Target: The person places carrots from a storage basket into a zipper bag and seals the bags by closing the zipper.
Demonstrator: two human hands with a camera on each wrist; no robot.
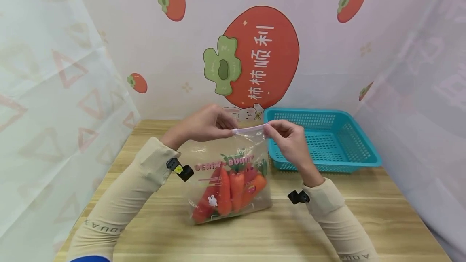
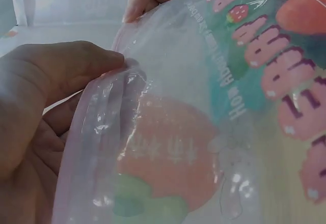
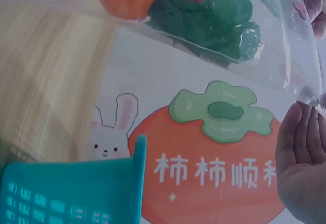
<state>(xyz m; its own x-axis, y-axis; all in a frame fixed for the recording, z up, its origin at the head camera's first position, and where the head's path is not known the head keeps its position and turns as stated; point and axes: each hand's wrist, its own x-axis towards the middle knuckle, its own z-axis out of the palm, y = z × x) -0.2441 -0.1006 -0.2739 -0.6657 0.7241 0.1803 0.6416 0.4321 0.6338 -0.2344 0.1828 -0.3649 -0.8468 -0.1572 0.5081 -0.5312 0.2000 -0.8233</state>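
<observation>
A clear zip bag point(image 1: 233, 145) printed "Berry Bunny" stands upright over the table, held by its top edge. Inside it lie several red and orange carrot-shaped things point(image 1: 225, 193) with green tops point(image 3: 204, 25). My left hand point(image 1: 208, 126) pinches the pinkish zip strip point(image 1: 251, 129) at mid-edge, thumb on the near side. At the right end of that strip, my right hand point(image 1: 291, 142) pinches the bag's corner between thumb and fingers. In the left wrist view, the left thumb point(image 2: 102, 63) presses the zip, with the right hand's fingertips point(image 2: 135, 7) farther along it.
To the right of the bag, a turquoise perforated basket point(image 1: 364, 144) stands at the back of the wooden table point(image 1: 247, 241), close behind my right hand. A white cloth backdrop point(image 1: 320, 60) with printed persimmons rises behind the table and along both sides.
</observation>
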